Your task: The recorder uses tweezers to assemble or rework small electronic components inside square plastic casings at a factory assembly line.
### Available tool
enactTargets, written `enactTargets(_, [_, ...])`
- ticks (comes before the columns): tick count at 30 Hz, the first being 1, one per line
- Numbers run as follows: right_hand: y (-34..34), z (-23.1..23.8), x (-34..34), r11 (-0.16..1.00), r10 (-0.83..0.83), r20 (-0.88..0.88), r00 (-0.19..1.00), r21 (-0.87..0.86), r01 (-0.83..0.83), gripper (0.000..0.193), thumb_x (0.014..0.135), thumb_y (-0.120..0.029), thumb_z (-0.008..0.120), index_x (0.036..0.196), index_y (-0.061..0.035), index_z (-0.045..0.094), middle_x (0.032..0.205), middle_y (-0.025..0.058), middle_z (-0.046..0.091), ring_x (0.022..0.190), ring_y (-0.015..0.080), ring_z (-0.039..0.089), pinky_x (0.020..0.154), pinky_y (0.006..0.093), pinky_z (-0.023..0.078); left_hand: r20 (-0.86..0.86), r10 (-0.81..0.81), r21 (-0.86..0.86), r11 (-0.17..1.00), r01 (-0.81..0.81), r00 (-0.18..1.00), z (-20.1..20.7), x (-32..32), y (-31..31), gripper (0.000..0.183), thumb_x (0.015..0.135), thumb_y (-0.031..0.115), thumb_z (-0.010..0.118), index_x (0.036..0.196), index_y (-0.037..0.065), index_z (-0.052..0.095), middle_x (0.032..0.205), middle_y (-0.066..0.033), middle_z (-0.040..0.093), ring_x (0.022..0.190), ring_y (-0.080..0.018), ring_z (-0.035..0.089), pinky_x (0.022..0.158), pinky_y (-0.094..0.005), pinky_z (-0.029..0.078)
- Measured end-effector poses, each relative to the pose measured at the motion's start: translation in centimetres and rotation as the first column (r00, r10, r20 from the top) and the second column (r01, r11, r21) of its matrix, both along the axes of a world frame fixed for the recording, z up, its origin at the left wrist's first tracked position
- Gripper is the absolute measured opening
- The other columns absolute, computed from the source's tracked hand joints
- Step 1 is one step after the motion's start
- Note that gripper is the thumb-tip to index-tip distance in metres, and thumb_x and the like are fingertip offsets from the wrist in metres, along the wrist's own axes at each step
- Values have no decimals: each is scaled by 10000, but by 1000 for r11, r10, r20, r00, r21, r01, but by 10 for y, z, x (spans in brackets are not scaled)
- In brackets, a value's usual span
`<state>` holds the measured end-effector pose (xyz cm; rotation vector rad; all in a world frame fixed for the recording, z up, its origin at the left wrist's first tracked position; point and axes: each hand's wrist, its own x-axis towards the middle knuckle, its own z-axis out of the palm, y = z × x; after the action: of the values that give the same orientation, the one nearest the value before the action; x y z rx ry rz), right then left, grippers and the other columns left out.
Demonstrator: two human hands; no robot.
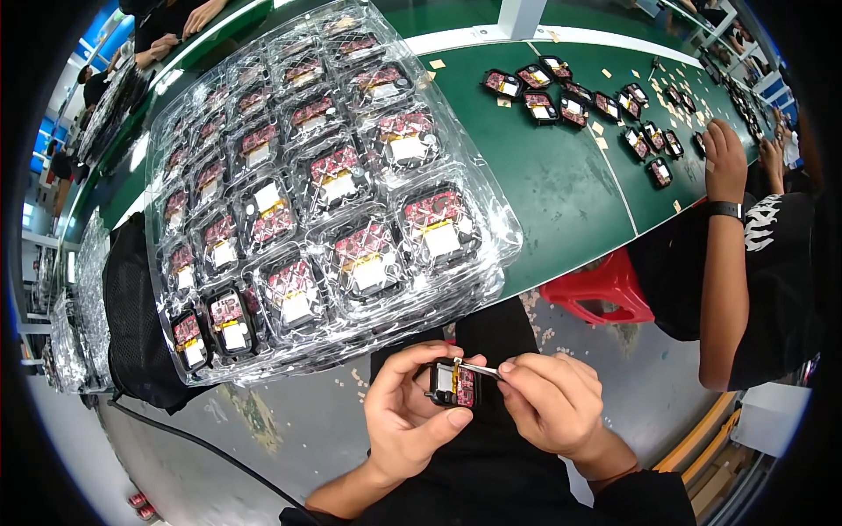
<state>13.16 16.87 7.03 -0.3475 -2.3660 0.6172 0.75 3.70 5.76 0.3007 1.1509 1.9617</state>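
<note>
Between left hand (406, 419) fingertips, module (456, 384), tweezers (478, 369) touching

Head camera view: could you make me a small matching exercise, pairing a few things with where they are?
Things:
1. small black module
2. tweezers
3. clear plastic tray
4. red stool

Places:
A. under the table edge, on the floor
B. on the green table, filled with modules
C. pinched in the right hand
D. held in the left hand

Pairs: 1-D, 2-C, 3-B, 4-A
</note>
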Motion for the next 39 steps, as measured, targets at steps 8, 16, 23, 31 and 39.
enactTargets(8, [0,-1,-1,999,12,24,1000,35,-13,255,741,25,799,985,9,727,898,89,692,611,186,631,517,285,492,0,-109,188,976,107,994,-12,-6,-7,612,829,-74,773,1360,-79,468,1326,-209,558,1268,-353,597,1094,-447,482])
enactTargets(16, [2,1,-2,933,27,-6,1000,-359,-28,187,788,30,771,967,6,725,852,120,701,660,245,686,563,317,542,-26,-44,28,999,45,999,-6,-4,-4,688,778,197,891,1314,-38,530,1288,-203,541,1154,-357,649,1023,-503,554])
enactTargets(23, [1,-7,-3,954,24,-1,1000,-299,-23,181,791,31,769,963,8,717,857,116,698,648,239,680,554,313,536,-15,-70,8,997,71,997,-7,-6,-5,662,776,191,890,1293,-43,550,1304,-207,523,1188,-341,623,1057,-536,527])
enactTargets(31, [-10,-12,-3,992,-39,-34,999,-125,34,197,786,18,769,974,16,712,852,104,677,601,206,641,509,296,504,-80,-95,140,985,105,992,-6,-5,-8,586,826,-137,744,1356,-89,498,1436,-223,435,1304,-373,562,1094,-443,506])
enactTargets(39, [0,-9,-1,970,71,-118,991,-224,-96,190,799,-9,785,976,15,719,858,120,686,598,216,637,506,304,495,-306,-40,219,969,112,951,9,-15,-18,598,772,-149,790,1305,-90,525,1343,-248,515,1264,-384,595,1039,-465,551])
